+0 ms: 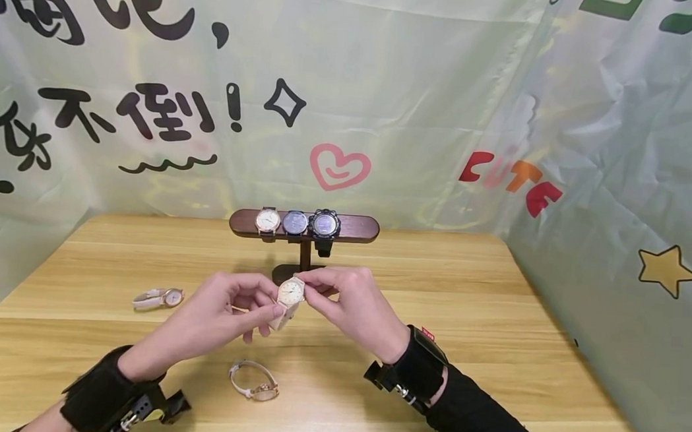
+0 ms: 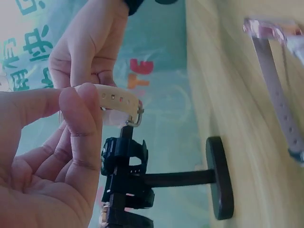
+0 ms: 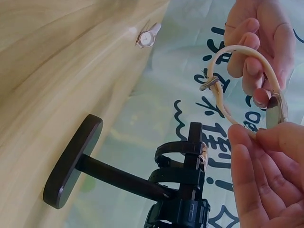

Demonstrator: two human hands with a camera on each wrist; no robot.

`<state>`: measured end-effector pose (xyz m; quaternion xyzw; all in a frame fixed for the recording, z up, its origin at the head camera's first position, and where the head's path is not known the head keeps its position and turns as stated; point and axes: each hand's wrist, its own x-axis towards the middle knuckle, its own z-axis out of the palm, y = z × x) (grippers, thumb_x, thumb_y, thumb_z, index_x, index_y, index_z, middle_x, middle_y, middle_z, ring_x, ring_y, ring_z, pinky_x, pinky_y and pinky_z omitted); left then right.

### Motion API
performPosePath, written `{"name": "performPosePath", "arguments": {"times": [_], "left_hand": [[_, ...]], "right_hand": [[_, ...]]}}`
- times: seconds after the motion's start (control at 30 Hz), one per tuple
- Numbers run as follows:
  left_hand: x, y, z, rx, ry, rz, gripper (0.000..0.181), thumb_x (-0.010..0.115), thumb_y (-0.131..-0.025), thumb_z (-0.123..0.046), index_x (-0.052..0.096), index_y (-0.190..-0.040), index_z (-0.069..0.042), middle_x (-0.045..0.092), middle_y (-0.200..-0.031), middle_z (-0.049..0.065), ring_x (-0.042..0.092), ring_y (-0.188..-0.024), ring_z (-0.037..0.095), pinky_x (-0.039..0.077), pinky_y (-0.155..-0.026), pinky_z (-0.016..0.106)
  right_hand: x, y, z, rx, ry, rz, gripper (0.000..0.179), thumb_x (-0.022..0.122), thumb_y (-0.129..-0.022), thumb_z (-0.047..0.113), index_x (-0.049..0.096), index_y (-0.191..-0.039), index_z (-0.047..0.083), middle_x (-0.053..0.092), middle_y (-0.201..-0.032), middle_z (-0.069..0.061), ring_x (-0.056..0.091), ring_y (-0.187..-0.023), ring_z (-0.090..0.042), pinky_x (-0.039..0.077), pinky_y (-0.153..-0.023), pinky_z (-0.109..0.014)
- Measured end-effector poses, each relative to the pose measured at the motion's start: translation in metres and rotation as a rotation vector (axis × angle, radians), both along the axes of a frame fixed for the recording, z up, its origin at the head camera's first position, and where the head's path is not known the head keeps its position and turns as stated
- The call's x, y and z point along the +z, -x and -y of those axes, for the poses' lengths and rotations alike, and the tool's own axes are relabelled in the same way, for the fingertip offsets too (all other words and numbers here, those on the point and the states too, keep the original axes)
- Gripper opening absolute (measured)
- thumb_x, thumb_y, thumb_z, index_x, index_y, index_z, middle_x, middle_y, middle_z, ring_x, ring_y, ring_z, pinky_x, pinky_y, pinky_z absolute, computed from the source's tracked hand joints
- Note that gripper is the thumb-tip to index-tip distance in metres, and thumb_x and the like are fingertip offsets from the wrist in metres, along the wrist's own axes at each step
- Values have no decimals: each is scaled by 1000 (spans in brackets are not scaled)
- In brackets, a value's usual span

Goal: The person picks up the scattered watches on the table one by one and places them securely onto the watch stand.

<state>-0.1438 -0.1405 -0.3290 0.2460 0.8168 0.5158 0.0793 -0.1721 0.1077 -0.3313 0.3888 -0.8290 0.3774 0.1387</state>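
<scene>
A pale cream-strapped wristwatch (image 1: 290, 292) is held up before the stand, its round light dial facing me. My left hand (image 1: 230, 308) pinches the strap below the dial between thumb and finger. At the dial's other end, my right hand (image 1: 355, 302) pinches the strap with its thumb and index finger. The strap (image 3: 254, 49) forms a closed loop in the right wrist view, with a metal buckle (image 3: 209, 83) opposite the dial. Behind the hands is a dark wooden watch stand (image 1: 357, 227), carrying a light-dialed watch (image 1: 268, 220), a dark watch (image 1: 295, 223) and a chunky black watch (image 1: 324, 224).
On the wooden table (image 1: 465, 302), a light-strapped watch (image 1: 150, 298) lies left of my left hand. Another light-strapped watch (image 1: 264, 392) lies on its side near the front. Printed cloth (image 1: 423, 115) hangs behind the table and along its sides.
</scene>
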Motion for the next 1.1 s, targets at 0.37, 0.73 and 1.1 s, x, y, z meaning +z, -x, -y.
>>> {"name": "performPosePath", "arguments": {"times": [0.37,0.73,1.1], "left_hand": [[-5,1,-6,-35,-85,52,16,74,-103,-18,68,-104,-3,77,-89,17,74,-71,20,65,-60,38],[-8,0,-7,31,-157,9,12,73,-102,-12,67,-106,-2,77,-90,16,76,-72,26,66,-65,38],[-10,-1,-10,10,-154,-17,6,70,-104,-8,69,-108,-3,79,-97,18,79,-79,18,68,-70,39]], "right_hand": [[2,0,-2,35,5,-31,28,70,-100,2,77,-127,2,83,-110,-8,79,-91,-10,62,-82,-14],[1,3,-3,129,36,-90,50,84,-92,14,69,-138,3,78,-127,-8,78,-106,-13,61,-96,-18],[0,3,-4,108,44,-136,49,91,-88,17,74,-132,5,80,-120,-6,77,-106,-13,63,-95,-23]]}}
